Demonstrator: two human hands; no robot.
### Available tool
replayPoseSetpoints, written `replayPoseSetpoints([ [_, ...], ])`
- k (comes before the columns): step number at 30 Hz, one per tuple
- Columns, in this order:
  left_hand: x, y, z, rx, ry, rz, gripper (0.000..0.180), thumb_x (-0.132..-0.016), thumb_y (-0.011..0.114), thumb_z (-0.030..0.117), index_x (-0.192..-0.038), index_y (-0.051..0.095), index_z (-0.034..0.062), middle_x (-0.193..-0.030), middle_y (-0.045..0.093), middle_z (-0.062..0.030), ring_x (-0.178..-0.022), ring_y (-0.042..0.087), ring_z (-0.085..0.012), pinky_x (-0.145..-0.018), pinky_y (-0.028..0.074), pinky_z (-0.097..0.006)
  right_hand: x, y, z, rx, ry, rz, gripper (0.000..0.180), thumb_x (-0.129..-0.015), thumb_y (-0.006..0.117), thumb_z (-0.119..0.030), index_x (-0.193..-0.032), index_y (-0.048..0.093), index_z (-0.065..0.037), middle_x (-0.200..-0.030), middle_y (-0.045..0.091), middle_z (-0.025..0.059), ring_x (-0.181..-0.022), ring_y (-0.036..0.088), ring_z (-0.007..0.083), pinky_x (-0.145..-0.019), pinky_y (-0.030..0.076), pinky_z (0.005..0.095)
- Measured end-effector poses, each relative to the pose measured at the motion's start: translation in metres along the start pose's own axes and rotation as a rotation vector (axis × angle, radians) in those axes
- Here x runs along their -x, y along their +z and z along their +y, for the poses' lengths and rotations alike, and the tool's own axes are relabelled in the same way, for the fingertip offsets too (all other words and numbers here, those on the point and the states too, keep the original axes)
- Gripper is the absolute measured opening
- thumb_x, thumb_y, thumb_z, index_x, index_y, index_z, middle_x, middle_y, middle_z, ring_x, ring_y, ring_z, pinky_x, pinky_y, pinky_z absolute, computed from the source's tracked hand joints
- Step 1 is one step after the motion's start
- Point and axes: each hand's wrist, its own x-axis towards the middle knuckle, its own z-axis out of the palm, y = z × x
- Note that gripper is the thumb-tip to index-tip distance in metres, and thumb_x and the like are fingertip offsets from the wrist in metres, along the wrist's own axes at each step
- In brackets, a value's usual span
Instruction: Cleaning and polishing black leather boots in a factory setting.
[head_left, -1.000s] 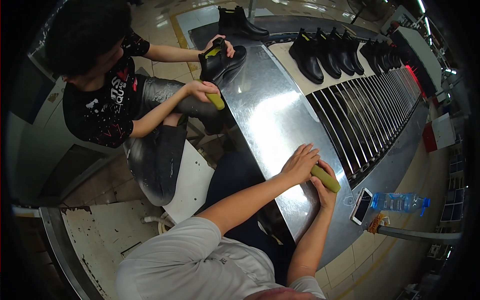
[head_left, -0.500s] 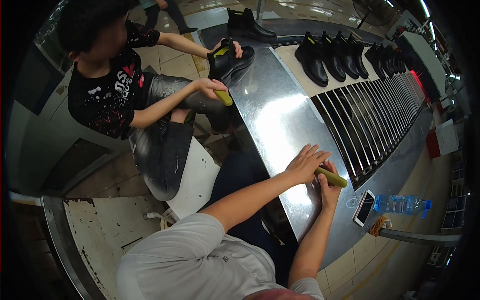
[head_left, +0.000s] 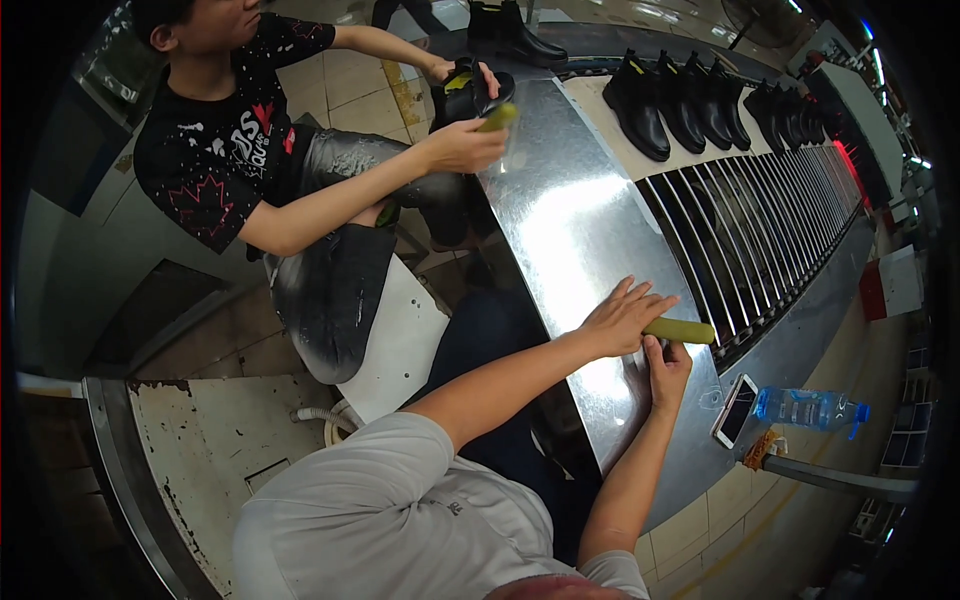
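Note:
An olive-green rounded bar (head_left: 682,331) lies across my hands above the metal table, its left end covered by my left hand. My left hand (head_left: 622,322) is palm down with its fingers stretched out and spread; its thumb is hidden. Below the bar, my right hand (head_left: 668,378) has its thumb tip against the bar's lower edge and its fingers curled, partly hidden behind it. A co-worker's hand (head_left: 468,146) holds a similar green bar, slightly blurred, beside a black ankle boot (head_left: 458,100) that the co-worker's other hand steadies.
The shiny metal tabletop (head_left: 535,225) borders a roller conveyor (head_left: 740,235). Several black boots (head_left: 640,110) stand on a pale board at the far side, another boot (head_left: 510,35) farther left. A phone (head_left: 736,411) and a blue water bottle (head_left: 810,409) lie to my right.
The green bar has shifted right and turned more level, and my right hand has moved slightly right and up with it. The co-worker's hand with its bar has risen toward the boot.

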Motion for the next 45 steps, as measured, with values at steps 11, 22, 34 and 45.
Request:
replayPoseSetpoints([
  [11, 0.003, -0.010, 0.007, -0.056, 0.054, -0.127, 0.069, -0.083, 0.064, 0.020, -0.146, 0.036, 0.0306, -0.136, 0.054, -0.0020, -0.136, 0.038, -0.0301, -0.116, 0.013, -0.056, 0.001, -0.003, -0.004, -0.296, -0.161, 0.106, 0.035, -0.080, 0.075, -0.004, -0.111, 0.059, 0.001, -0.111, 0.064, 0.0108, -0.102, 0.060, 0.0196, -0.095, 0.044, 0.0326],
  [22, 0.006, -0.005, 0.004, -0.144, 0.106, 0.008, 0.051, -0.076, 0.071, 0.018, -0.125, 0.058, 0.0155, -0.130, 0.057, -0.0023, -0.133, 0.043, -0.0241, -0.115, 0.018, -0.052, 0.002, 0.007, -0.014, -0.245, -0.072, 0.275, 0.031, -0.091, 0.064, -0.018, -0.115, 0.060, 0.002, -0.102, 0.067, 0.0132, -0.098, 0.062, 0.0207, -0.093, 0.046, 0.0331],
  [34, 0.001, -0.007, 0.005, -0.029, 0.028, -0.023, 0.051, -0.077, 0.066, 0.015, -0.126, 0.057, 0.0113, -0.132, 0.056, -0.0052, -0.135, 0.041, -0.0221, -0.118, 0.015, -0.047, 0.002, 0.008, -0.010, 0.270, -0.339, 0.038, 0.043, -0.079, 0.076, -0.011, -0.117, 0.060, -0.002, -0.109, 0.067, 0.0124, -0.099, 0.062, 0.0246, -0.091, 0.046, 0.0334],
  [45, 0.000, -0.004, 0.000, 0.048, 0.013, 0.091, 0.039, -0.078, 0.065, 0.012, -0.117, 0.060, 0.0082, -0.124, 0.060, -0.0071, -0.130, 0.045, -0.0255, -0.116, 0.019, -0.048, 0.001, 0.017, -0.020, 0.012, -0.237, 0.076, 0.040, -0.085, 0.071, -0.012, -0.120, 0.059, 0.001, -0.112, 0.066, 0.0133, -0.103, 0.061, 0.0189, -0.092, 0.047, 0.0306],
])
